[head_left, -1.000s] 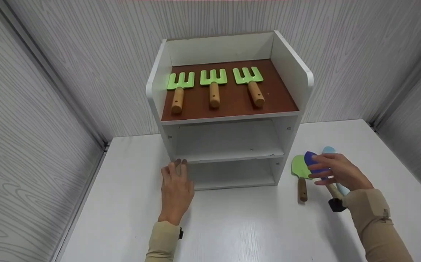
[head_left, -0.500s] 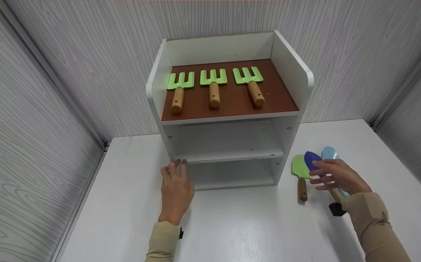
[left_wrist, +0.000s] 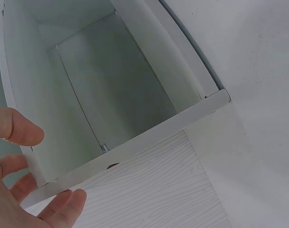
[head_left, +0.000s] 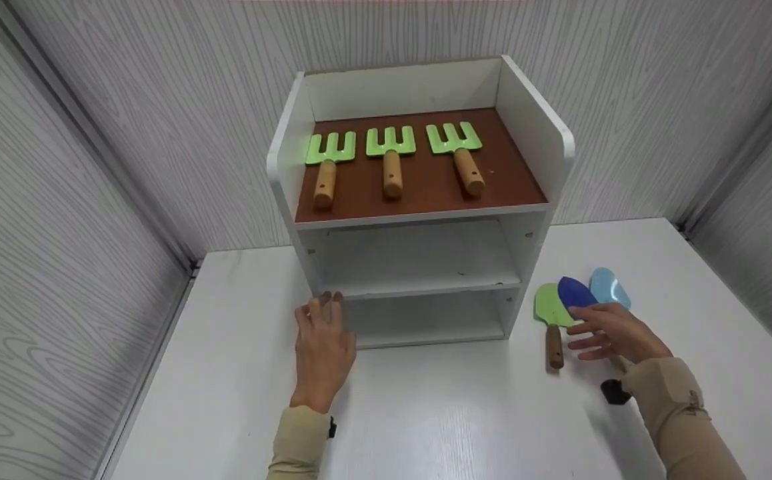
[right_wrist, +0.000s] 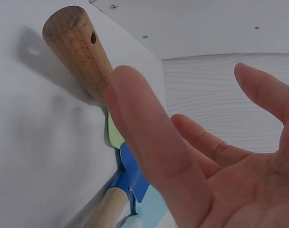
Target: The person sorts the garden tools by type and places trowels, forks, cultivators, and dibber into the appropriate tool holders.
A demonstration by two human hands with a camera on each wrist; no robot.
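My left hand (head_left: 323,360) grips the lower left front edge of a white shelf unit (head_left: 426,216). In the left wrist view its thumb and fingers lie on both sides of the side panel. My right hand (head_left: 616,337) hovers with spread fingers over hand trowels at the unit's right, holding nothing. Those are a green trowel (head_left: 550,303) with a brown wooden handle, a dark blue trowel (head_left: 574,295) and a light blue trowel (head_left: 607,287). The blue trowel's pale handle (right_wrist: 106,209) shows in the right wrist view; in the head view my right hand partly covers it.
Three green hand forks with wooden handles lie side by side on the unit's brown top: a left fork (head_left: 330,157), a middle fork (head_left: 391,150) and a right fork (head_left: 456,143). Two shelf compartments are below. Patterned panels (head_left: 93,100) enclose the white table (head_left: 426,413).
My right hand has drifted slightly down toward me, uncovering more of the dark blue and light blue trowel blades. The left hand stays on the unit's edge.
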